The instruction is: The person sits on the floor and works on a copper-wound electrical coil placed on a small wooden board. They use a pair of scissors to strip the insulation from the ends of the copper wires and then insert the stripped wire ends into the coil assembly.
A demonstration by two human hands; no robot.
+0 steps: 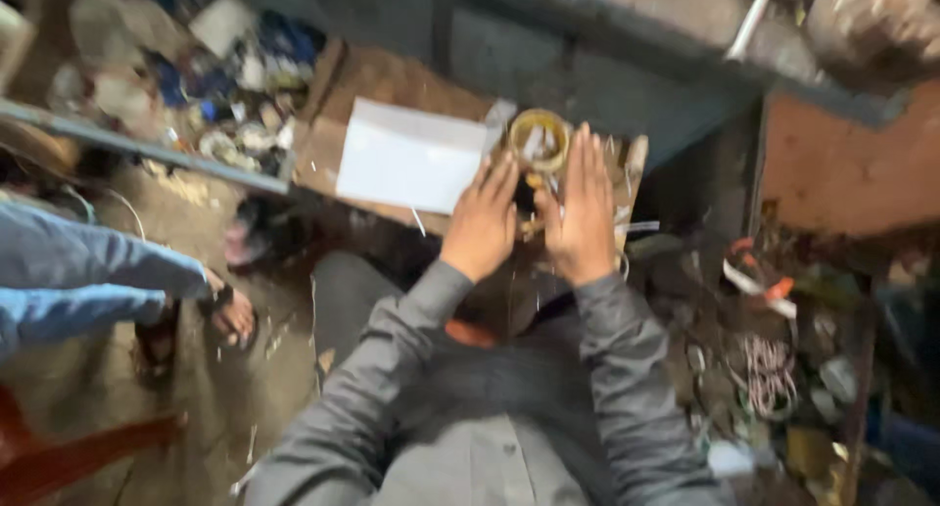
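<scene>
Nearest the camera, at six o'clock, grey sleeves (392,369) run up from the wearer's grey shirt toward the middle of the view. The left hand (483,219) and the right hand (584,212) are raised side by side with flat, extended fingers, palms turned toward each other and a narrow gap between them. In that gap sits a small brass-coloured part (534,205), blurred; whether the palms press it or only flank it cannot be told.

Just beyond the fingertips, at twelve o'clock from the hands, a round yellowish tin (540,140) stands open, with something pale inside that is too smeared to name. At ten o'clock from the hands a white sheet of paper (409,158) lies on a brown cardboard box (377,85), which also bears the tin.

At nine o'clock another person's blue-clad leg (88,276) ends in a sandalled foot (231,313) on the dirt floor. At four o'clock, a coil of pinkish wire (769,369) lies among mixed scrap.

Farthest off, at eleven o'clock, a heap of blue and white odds and ends (230,70) sits behind a grey metal bar (137,146).
</scene>
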